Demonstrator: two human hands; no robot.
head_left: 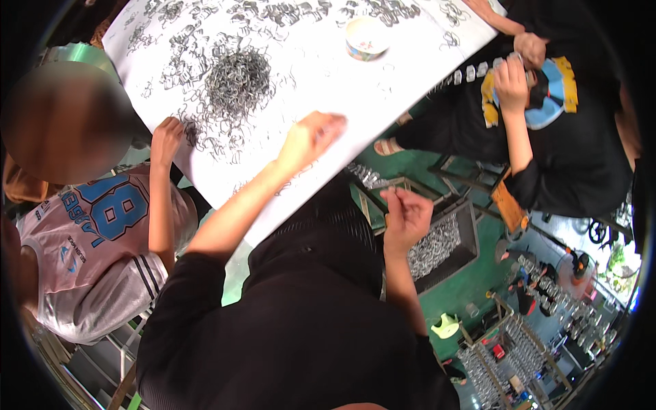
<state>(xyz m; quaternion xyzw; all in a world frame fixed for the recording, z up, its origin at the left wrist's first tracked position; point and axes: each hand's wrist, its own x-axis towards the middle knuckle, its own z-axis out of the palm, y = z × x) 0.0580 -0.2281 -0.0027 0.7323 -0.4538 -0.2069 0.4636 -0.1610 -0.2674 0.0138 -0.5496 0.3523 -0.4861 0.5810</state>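
My left hand (311,142) is over the white tabletop (355,92), near its front edge. Its fingers point right and are smeared by motion, so I cannot tell what they hold, if anything. My right hand (408,217) is off the table at the right, its thumb and fingers pressed together; anything pinched there is too small to make out. Left of my left hand lies a dense heap of small dark metal clips (238,82). Looser clips (229,140) are scattered around and in front of it.
A white paper tub (367,39) stands on the table. A dark crate (444,249) of shiny metal parts sits beyond my right hand. A co-worker's hand (167,140) touches the table's left edge; another person in black (570,157) sits at the right. A pale green stool (445,326) stands lower right.
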